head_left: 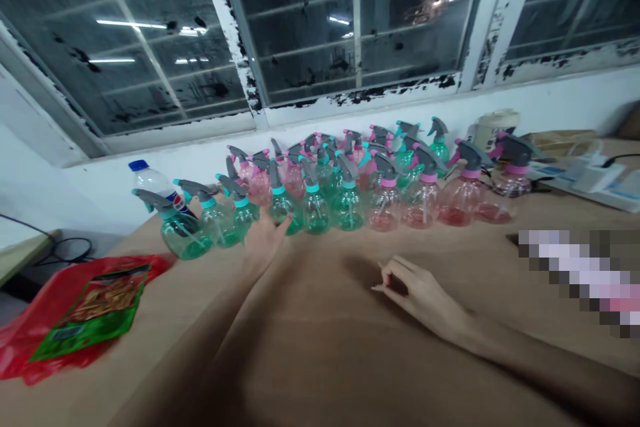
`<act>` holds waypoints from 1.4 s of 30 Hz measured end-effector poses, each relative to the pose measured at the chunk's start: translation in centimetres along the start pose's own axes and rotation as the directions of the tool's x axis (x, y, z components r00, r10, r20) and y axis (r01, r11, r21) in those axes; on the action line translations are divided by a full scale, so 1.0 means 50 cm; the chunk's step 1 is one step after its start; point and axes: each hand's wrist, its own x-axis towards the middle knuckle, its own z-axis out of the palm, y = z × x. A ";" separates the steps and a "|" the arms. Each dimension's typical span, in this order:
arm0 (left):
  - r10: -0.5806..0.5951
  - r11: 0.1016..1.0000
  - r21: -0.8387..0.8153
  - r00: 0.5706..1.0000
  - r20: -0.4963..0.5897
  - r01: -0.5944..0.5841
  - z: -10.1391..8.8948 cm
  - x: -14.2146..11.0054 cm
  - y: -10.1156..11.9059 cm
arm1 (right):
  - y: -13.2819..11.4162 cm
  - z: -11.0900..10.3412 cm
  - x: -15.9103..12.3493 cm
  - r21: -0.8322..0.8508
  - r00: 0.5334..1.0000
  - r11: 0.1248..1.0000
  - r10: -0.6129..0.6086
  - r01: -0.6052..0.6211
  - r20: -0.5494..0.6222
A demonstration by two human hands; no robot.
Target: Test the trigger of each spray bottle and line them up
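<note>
Several spray bottles with grey trigger heads stand in rows on the wooden table. My left hand (266, 239) reaches to the front row, thumb and fingers apart, at the lower side of a green spray bottle (286, 208) with a turquoise collar. Whether it touches the bottle, I cannot tell. To its left is another green spray bottle (245, 215). My right hand (417, 288) hovers low over the table in front of the pink spray bottles (385, 210), its thumb and forefinger curled into a ring with nothing visible in them.
A Pepsi bottle (155, 180) with a blue cap stands behind the left end. On the left lies a red plastic bag (45, 293) with a green snack packet (95, 313). White power strips (590, 180) and a pale container (495, 123) are at the right. Windows rise behind.
</note>
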 end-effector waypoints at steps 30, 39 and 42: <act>-0.007 0.940 0.341 0.999 0.048 -0.010 -0.073 -0.117 0.035 | -0.004 -0.029 -0.013 0.179 0.989 0.976 0.108 -0.125 0.104; 0.083 0.954 0.265 0.972 0.218 -0.141 -0.093 -0.241 0.080 | -0.090 0.009 0.063 0.310 0.980 0.932 0.156 -0.186 0.122; 0.145 0.973 0.141 0.961 0.236 -0.182 -0.105 -0.247 0.050 | -0.125 0.037 0.088 0.419 0.986 0.893 0.158 -0.163 0.046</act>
